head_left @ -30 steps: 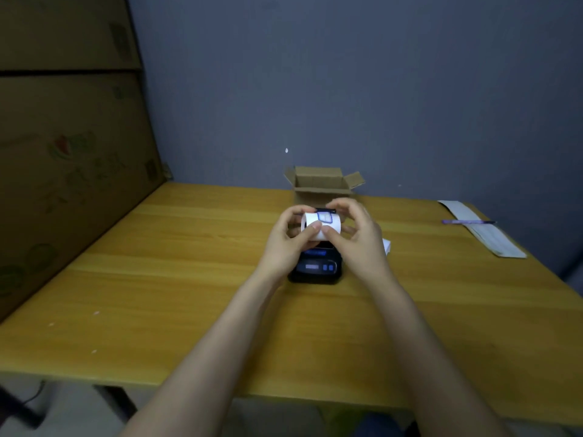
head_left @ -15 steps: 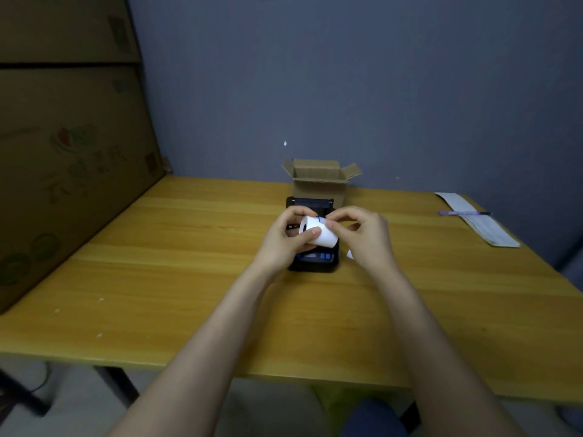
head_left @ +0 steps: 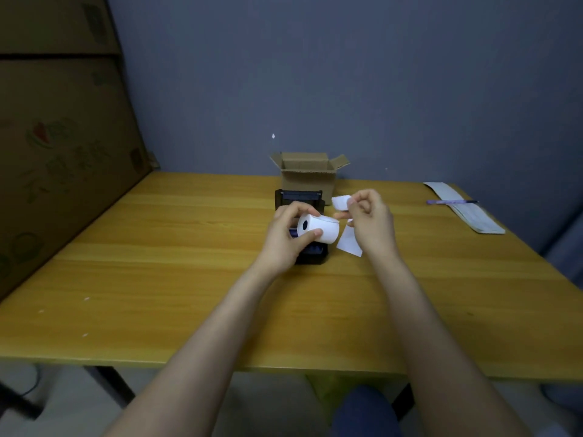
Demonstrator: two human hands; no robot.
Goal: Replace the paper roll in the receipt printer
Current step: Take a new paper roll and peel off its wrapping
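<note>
My left hand (head_left: pixel 285 238) grips a white paper roll (head_left: pixel 318 228) just above the black receipt printer (head_left: pixel 299 200), whose lid stands open at the back. The roll lies sideways with its dark core hole facing left. My right hand (head_left: pixel 370 222) is to the right of the roll, fingers pinched on a small white torn paper piece (head_left: pixel 340 201). Another white paper scrap (head_left: pixel 350 242) lies on the table under my right hand. My left hand hides most of the printer's body.
An open cardboard box (head_left: pixel 307 178) stands just behind the printer. A long paper slip (head_left: pixel 463 209) with a purple pen (head_left: pixel 451 202) across it lies at the far right of the wooden table (head_left: pixel 157 279). Large cardboard sheets (head_left: pixel 60 152) lean at the left.
My right hand has pulled away to the right from the roll, with a torn paper piece in its fingers. The left hand has turned the roll so its core faces left.
</note>
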